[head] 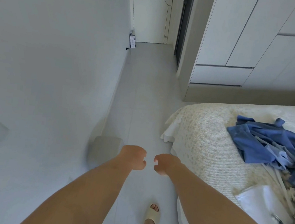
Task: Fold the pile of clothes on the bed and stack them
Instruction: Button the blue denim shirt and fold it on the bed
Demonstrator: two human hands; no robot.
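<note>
A heap of unfolded clothes lies on the bed at the right. Crumpled blue garments are on top at the far side, and grey and white striped pieces lie nearer to me, partly cut off by the frame edge. Both my arms reach forward over the floor, left of the bed. My left hand and my right hand hang close together with fingers curled, holding nothing, well away from the clothes.
A narrow floor strip runs between the left wall and the bed towards a white door. A grey box stands by the wall just beyond my left hand. White wardrobes stand behind the bed. My slippered foot is below.
</note>
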